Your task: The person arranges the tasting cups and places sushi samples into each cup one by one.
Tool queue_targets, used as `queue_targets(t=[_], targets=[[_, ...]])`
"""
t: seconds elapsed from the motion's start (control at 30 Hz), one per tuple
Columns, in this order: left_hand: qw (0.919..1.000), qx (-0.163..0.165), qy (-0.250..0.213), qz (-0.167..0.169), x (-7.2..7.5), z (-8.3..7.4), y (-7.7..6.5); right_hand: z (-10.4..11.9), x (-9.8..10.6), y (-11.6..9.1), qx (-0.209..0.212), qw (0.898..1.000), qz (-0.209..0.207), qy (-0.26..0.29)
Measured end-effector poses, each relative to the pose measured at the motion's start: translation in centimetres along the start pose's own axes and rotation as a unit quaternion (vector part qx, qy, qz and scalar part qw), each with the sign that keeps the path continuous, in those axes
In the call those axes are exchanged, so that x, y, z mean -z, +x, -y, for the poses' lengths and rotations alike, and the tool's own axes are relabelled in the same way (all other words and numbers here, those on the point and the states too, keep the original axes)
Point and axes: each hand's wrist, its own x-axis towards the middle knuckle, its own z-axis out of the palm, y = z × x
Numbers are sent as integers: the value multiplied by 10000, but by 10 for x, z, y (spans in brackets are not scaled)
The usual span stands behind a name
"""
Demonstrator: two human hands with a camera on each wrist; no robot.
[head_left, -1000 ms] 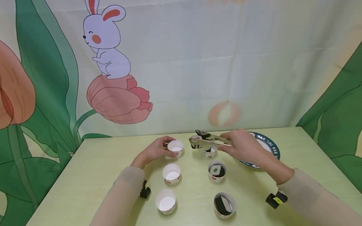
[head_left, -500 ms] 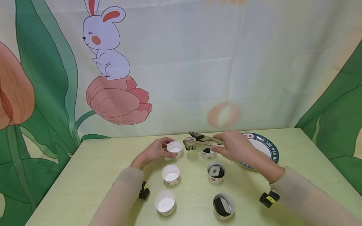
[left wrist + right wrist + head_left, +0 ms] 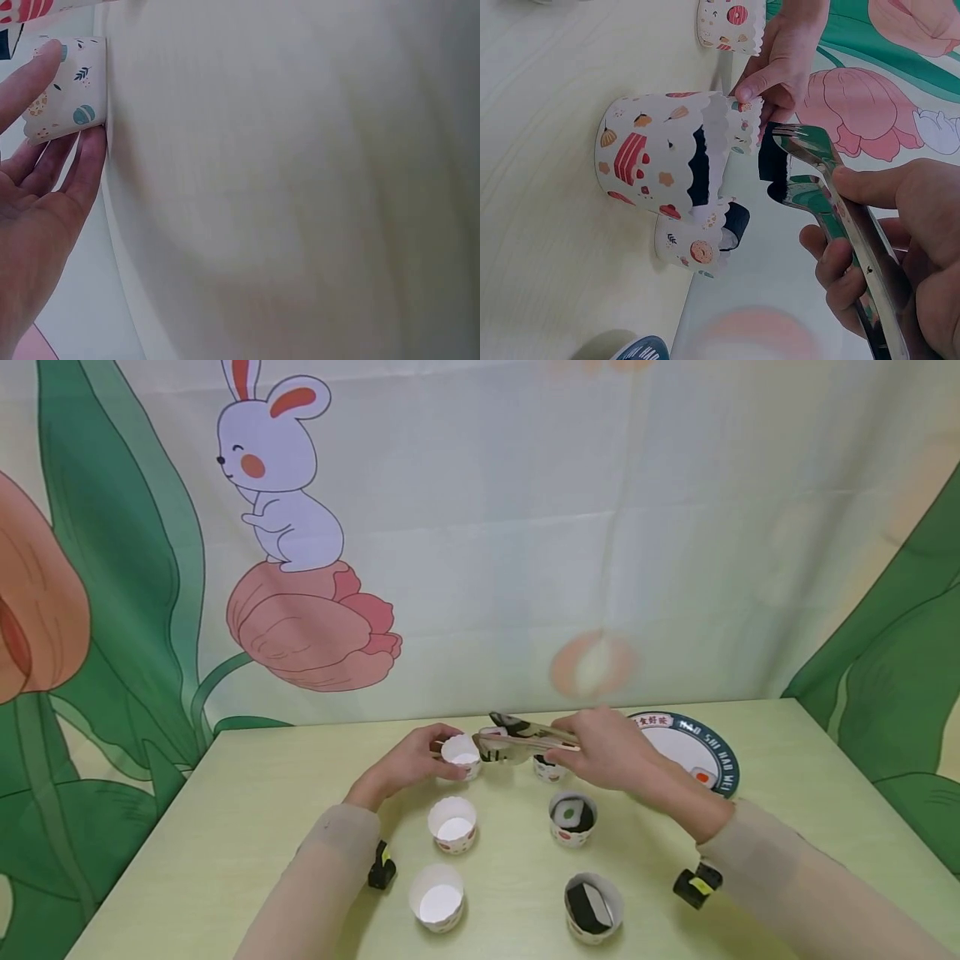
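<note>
My left hand (image 3: 416, 760) holds a white paper baking cup (image 3: 461, 754) at the back of the table; in the left wrist view the thumb and fingers pinch the sides of this patterned cup (image 3: 71, 90). My right hand (image 3: 615, 750) grips metal tongs (image 3: 866, 259). Between the tong heads is a black-wrapped sushi piece (image 3: 772, 154), just right of the held cup and raised to about its rim. In the right wrist view, my left hand (image 3: 786, 64) is beyond the sushi. The tongs partly hide the piece in the head view.
Two paper cups (image 3: 452, 823) (image 3: 437, 896) stand nearer on the left, their white insides showing. On the right are cups with sushi (image 3: 572, 817) (image 3: 591, 906) (image 3: 549, 768). A blue-rimmed plate (image 3: 729, 758) bears a small orange-and-white piece (image 3: 702, 777). A printed curtain (image 3: 480, 552) hangs behind the table.
My right hand has moved left with the tongs and the sushi, toward the held cup. More of the plate now shows. My left hand stays on its cup.
</note>
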Motion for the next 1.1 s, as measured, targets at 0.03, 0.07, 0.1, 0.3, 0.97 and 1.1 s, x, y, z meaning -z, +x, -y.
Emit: queue_targets(t=[0.03, 0.07, 0.1, 0.3, 0.97, 1.1], targets=[[10000, 3, -5, 1, 0, 0, 0, 0, 0, 0, 18, 10000, -4, -1], [10000, -13, -4, 10, 0, 0, 0, 1, -1, 1, 45, 10000, -18, -5], [10000, -32, -6, 15, 0, -1, -1, 1, -1, 1, 65, 10000, -32, -6], [9999, -98, -70, 65, 0, -1, -2, 3, -3, 3, 125, 9999, -43, 15], [10000, 21, 73, -61, 0, -2, -3, 15, -12, 18, 154, 9998, 93, -8], [10000, -3, 54, -39, 0, -2, -3, 18, -14, 21, 166, 9998, 96, -4]])
